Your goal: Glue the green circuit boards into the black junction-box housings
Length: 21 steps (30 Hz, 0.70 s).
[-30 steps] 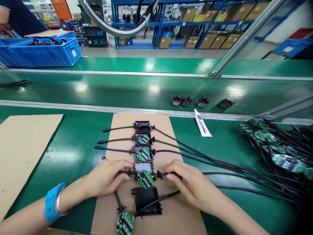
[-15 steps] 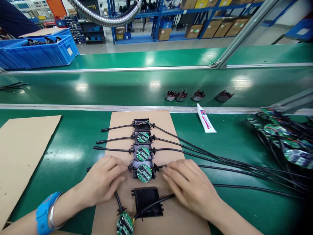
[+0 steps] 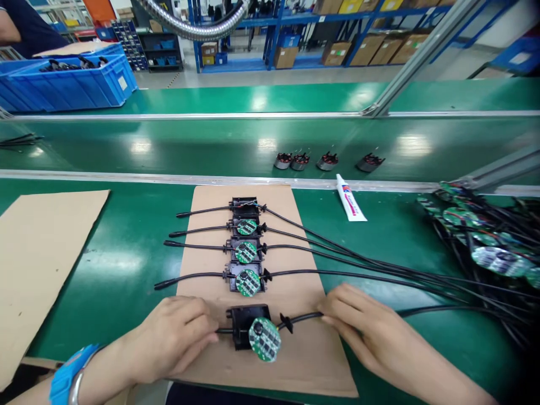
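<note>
My left hand [image 3: 179, 337] pinches a short black cable [image 3: 225, 331] at the left edge of the nearest black plastic housing [image 3: 242, 312]. On the other side, my right hand [image 3: 363, 323] grips a long black cable [image 3: 307, 317] just past its black grommet [image 3: 286, 323]. Between the hands a round green circuit board [image 3: 265, 339] lies over the right front part of that housing. Beyond it, several more housings stand in a column on a cardboard sheet [image 3: 291, 298]. Round boards [image 3: 248, 283] rest on three of them, with cables out both sides; the farthest shows only wires.
Circuit boards with cables [image 3: 500, 259] are heaped at the right. A white tube [image 3: 351, 198] lies behind, near several motor stators [image 3: 328, 162]. Another cardboard sheet [image 3: 46, 253] is at the left. Blue bins [image 3: 76, 84] stand at the far left, near a person.
Both hands have come nearer, from the fourth housing's cables to the nearest one's. The loose board has moved from the housing's front left onto it, its cables now running left and right.
</note>
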Each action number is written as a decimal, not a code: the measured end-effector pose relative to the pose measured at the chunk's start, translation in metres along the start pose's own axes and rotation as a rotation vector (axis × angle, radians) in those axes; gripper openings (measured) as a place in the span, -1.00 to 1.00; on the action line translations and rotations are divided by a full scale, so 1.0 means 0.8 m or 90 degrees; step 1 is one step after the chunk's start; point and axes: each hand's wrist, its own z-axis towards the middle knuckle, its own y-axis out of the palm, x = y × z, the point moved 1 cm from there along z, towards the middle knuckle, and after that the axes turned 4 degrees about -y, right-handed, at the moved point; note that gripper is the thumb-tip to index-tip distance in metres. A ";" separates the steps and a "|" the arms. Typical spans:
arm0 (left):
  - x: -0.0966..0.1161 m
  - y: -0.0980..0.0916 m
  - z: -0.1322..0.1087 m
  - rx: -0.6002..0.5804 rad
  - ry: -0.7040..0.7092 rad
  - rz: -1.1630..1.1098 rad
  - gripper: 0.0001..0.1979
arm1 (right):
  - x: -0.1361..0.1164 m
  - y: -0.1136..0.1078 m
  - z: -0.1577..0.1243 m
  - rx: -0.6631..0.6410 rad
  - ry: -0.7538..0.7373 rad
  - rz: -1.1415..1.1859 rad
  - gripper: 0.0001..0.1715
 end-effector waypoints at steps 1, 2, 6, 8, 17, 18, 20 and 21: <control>0.002 0.005 0.002 0.000 -0.004 0.014 -0.86 | 0.004 0.006 -0.002 -0.007 0.007 -0.015 -0.79; 0.002 0.010 0.003 -0.003 -0.011 0.022 -0.85 | 0.007 0.012 -0.002 -0.005 0.010 -0.028 -0.78; -0.003 0.009 0.001 0.005 -0.027 0.015 -0.86 | 0.006 0.029 0.002 0.023 0.009 -0.045 -0.79; -0.004 -0.001 -0.005 0.018 -0.019 -0.013 -0.89 | 0.003 0.032 0.005 0.011 -0.008 -0.024 -0.81; -0.018 0.005 -0.015 -0.041 -0.107 0.023 -0.85 | 0.001 0.045 0.014 -0.017 -0.038 -0.010 -0.82; -0.019 0.009 -0.015 -0.037 -0.119 0.029 -0.85 | 0.001 0.046 0.013 -0.017 -0.038 -0.014 -0.83; -0.019 0.010 -0.014 -0.034 -0.136 0.032 -0.84 | -0.002 0.045 0.011 -0.012 -0.037 -0.023 -0.84; -0.018 0.008 -0.014 -0.036 -0.143 0.028 -0.84 | -0.003 0.042 0.011 -0.011 -0.033 -0.027 -0.83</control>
